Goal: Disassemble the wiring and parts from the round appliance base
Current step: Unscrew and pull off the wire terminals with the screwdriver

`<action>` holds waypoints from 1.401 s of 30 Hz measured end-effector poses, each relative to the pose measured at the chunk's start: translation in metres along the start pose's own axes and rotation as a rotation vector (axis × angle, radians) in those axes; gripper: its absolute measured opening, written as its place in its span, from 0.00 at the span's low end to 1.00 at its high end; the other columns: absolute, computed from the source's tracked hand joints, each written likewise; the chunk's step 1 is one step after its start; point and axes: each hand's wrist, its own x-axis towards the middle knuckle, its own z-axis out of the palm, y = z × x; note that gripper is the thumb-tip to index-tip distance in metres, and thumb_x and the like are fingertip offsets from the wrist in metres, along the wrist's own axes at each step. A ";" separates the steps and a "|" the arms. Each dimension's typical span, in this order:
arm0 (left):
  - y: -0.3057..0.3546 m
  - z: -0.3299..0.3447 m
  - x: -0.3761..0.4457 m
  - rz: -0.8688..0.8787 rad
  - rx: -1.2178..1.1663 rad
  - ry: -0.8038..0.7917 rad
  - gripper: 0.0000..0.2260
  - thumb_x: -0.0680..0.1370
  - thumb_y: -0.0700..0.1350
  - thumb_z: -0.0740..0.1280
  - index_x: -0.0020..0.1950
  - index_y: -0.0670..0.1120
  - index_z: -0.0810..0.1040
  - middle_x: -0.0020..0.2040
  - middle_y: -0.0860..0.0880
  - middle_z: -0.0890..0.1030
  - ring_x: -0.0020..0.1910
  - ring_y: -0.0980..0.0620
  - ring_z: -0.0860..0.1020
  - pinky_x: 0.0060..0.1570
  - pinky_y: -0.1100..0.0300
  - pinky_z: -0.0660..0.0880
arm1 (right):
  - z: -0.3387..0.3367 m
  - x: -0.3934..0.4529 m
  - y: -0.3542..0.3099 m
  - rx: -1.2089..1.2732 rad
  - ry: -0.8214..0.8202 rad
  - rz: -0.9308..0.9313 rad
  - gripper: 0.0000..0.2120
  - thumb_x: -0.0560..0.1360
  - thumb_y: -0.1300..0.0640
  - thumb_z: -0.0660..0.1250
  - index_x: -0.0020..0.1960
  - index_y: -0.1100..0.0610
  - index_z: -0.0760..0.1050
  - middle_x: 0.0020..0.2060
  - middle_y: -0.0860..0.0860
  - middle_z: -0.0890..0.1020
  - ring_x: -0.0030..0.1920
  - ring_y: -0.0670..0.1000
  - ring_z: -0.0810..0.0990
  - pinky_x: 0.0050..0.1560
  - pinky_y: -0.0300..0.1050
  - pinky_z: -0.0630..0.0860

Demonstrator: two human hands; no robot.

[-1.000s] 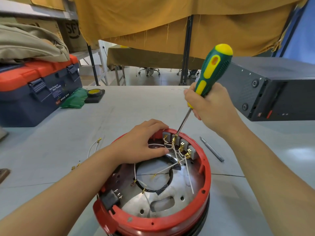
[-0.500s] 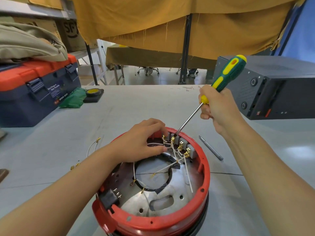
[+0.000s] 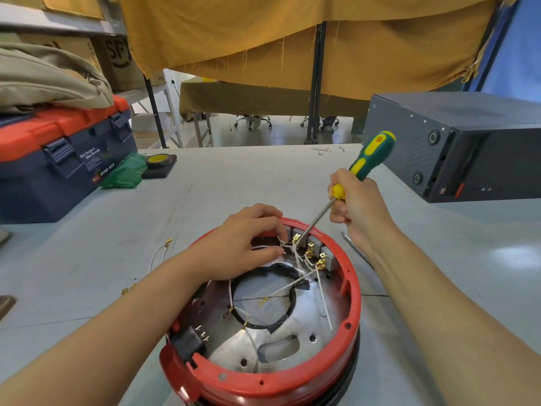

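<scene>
The round red appliance base [image 3: 352,291] sits on the grey table in front of me, open side up, with a shiny metal floor and a black ring inside. Thin white wires [image 3: 295,284] with brass terminals run to a row of grey terminal blocks [image 3: 314,249] on the far rim. My left hand [image 3: 243,241] reaches into the base and pinches a white wire beside the blocks. My right hand [image 3: 357,209] grips a green and yellow screwdriver [image 3: 370,156], tilted right, its tip at a brass terminal on the blocks.
A loose white wire [image 3: 158,253] and small brass terminals [image 3: 127,288] lie on the table left of the base. A thin metal tool [image 3: 355,250] lies to the right. A blue and orange toolbox [image 3: 58,153] stands far left, a dark grey box [image 3: 456,142] far right.
My right hand has tilted the screwdriver handle further down and to the right, with the tip staying at the terminal blocks. My left hand has stayed on the wires.
</scene>
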 end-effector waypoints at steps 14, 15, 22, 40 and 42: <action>-0.001 0.002 0.002 0.011 0.022 0.036 0.04 0.77 0.47 0.67 0.51 0.53 0.79 0.64 0.53 0.71 0.62 0.56 0.70 0.64 0.57 0.65 | -0.014 -0.013 -0.021 0.065 0.094 -0.282 0.21 0.73 0.61 0.61 0.22 0.51 0.69 0.23 0.48 0.69 0.20 0.45 0.61 0.23 0.36 0.61; -0.002 0.002 0.002 0.011 0.025 0.041 0.04 0.77 0.47 0.67 0.51 0.53 0.79 0.64 0.53 0.71 0.62 0.56 0.71 0.64 0.57 0.65 | -0.014 -0.014 -0.020 0.058 0.091 -0.296 0.21 0.72 0.60 0.61 0.21 0.50 0.70 0.23 0.47 0.69 0.20 0.45 0.61 0.23 0.36 0.61; -0.002 0.004 0.002 0.003 0.029 0.053 0.04 0.77 0.48 0.66 0.50 0.54 0.79 0.63 0.54 0.71 0.61 0.55 0.71 0.63 0.57 0.66 | -0.016 -0.016 -0.018 0.058 0.081 -0.314 0.20 0.73 0.62 0.61 0.24 0.50 0.67 0.23 0.48 0.69 0.21 0.45 0.62 0.23 0.36 0.61; 0.000 0.002 0.001 -0.006 -0.005 0.064 0.04 0.77 0.48 0.67 0.45 0.53 0.81 0.64 0.53 0.72 0.64 0.57 0.70 0.64 0.59 0.66 | -0.022 -0.014 -0.015 0.170 0.073 -0.249 0.14 0.75 0.60 0.60 0.31 0.57 0.66 0.23 0.47 0.68 0.20 0.44 0.59 0.23 0.36 0.62; 0.001 0.002 0.002 -0.013 -0.005 0.078 0.05 0.77 0.47 0.67 0.46 0.51 0.82 0.64 0.53 0.73 0.63 0.57 0.71 0.63 0.61 0.66 | -0.022 -0.016 -0.013 0.211 0.075 -0.265 0.13 0.74 0.59 0.61 0.31 0.57 0.67 0.24 0.48 0.68 0.19 0.45 0.59 0.23 0.36 0.64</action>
